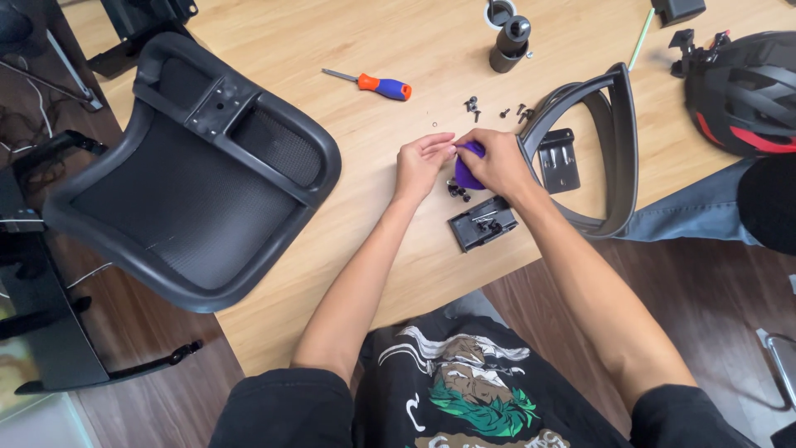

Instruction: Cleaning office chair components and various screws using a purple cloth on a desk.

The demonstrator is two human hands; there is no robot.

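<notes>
A light wooden table (332,249) with visible grain is seen filling the upper and middle view, evenly lit with only soft shadows. Dark brown wood-plank floor (713,290) is seen beyond its near edge at right and at lower left, where a black chair base (50,332) stands beside loose cables (33,108). At the table's far edge a black monitor-stand foot (133,33) is seen at upper left, a round cable grommet (500,12) at top centre, and a metal chair leg (779,365) at the right margin.
</notes>
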